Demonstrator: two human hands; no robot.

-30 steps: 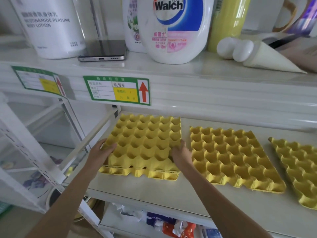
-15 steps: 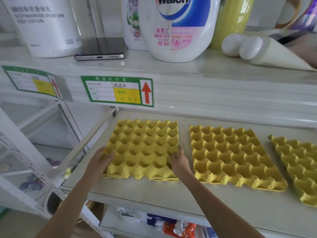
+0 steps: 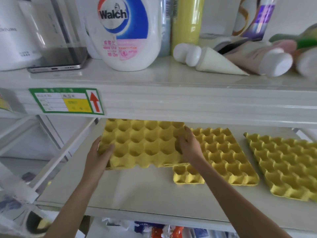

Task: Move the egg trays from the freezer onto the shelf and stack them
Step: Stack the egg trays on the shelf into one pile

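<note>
A small stack of yellow egg trays (image 3: 144,143) is held just above the white shelf (image 3: 137,191), its right edge overlapping the left side of a second yellow egg tray (image 3: 228,157) lying flat there. My left hand (image 3: 99,155) grips the stack's left front corner. My right hand (image 3: 187,145) grips its right edge. A third yellow egg tray (image 3: 284,165) lies flat at the far right of the shelf.
The upper shelf carries a phone (image 3: 58,64), a Walch detergent bottle (image 3: 123,33), a yellow bottle (image 3: 187,23) and several tubes (image 3: 214,60). Its front lip (image 3: 188,103) hangs low over the trays. Packets (image 3: 154,229) fill the level below.
Both hands have lifted the left stack off the shelf and carried it to the right, so that it now overlaps the middle tray.
</note>
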